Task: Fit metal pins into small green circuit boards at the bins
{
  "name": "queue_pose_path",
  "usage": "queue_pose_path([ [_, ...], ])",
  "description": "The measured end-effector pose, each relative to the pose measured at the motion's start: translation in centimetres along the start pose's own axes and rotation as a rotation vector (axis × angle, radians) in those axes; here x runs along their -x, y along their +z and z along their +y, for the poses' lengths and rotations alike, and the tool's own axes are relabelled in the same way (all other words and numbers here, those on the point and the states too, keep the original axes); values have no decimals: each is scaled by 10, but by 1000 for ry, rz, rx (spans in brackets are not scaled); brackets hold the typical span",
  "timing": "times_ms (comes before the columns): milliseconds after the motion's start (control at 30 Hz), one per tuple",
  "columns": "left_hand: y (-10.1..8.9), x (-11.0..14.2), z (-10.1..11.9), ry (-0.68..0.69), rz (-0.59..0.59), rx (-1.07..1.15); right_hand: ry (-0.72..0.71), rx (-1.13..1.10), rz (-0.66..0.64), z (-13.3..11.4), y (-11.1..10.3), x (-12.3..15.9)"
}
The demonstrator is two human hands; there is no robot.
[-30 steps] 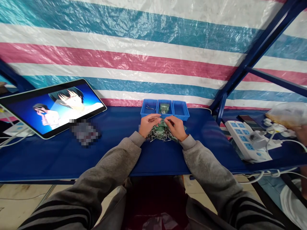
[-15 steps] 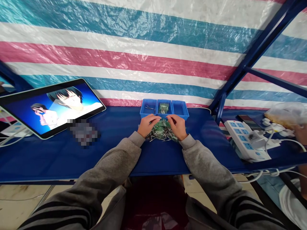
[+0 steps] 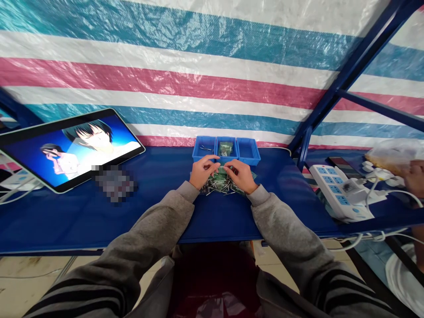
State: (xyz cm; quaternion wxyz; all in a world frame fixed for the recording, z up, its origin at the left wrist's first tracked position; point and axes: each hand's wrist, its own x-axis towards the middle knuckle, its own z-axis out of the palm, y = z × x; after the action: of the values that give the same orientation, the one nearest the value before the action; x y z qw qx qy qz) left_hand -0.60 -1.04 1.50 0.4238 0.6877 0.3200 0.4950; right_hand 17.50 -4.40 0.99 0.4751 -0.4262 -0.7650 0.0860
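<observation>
My left hand (image 3: 202, 171) and my right hand (image 3: 241, 176) rest close together over a pile of small metal pins and green parts (image 3: 220, 184) on the blue table (image 3: 159, 207). The fingers of both hands are pinched toward each other; what they hold is too small to make out. Just behind the hands stand three small blue bins (image 3: 226, 149): the left one has a few pins, the middle one green parts, and the right one looks empty.
A tablet (image 3: 71, 148) playing a cartoon leans at the left, with a blurred object (image 3: 114, 182) beside it. At the right are a white power strip (image 3: 338, 191) with cables, a phone, and another person's hand (image 3: 415, 176) by a plastic bag. A striped tarp hangs behind.
My hands have shifted slightly toward me and closer together over the pile. The fingertips now meet in a pinch.
</observation>
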Motion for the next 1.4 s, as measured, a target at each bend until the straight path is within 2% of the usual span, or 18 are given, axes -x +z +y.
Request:
queue_pose_path([
  [167, 3, -4, -4, -69, 41, 185, 29, 11, 96, -3, -3, -1],
  [333, 4, -6, -6, -127, 70, 278, 42, 11, 81, -4, -2, -1],
  [667, 3, -6, -4, -46, 145, 182, 25, -15, -12, -1, 0, 1],
  [1033, 2, -3, -3, 23, 118, 77, 25, -16, -25, -2, 2, 2],
  [1233, 6, -1, 0, -24, 30, 68, 1, 31, -1, -1, 3, 1],
  [1400, 4, -1, 3, -7, 25, 85, 24, 26, 50, -3, 1, 0],
])
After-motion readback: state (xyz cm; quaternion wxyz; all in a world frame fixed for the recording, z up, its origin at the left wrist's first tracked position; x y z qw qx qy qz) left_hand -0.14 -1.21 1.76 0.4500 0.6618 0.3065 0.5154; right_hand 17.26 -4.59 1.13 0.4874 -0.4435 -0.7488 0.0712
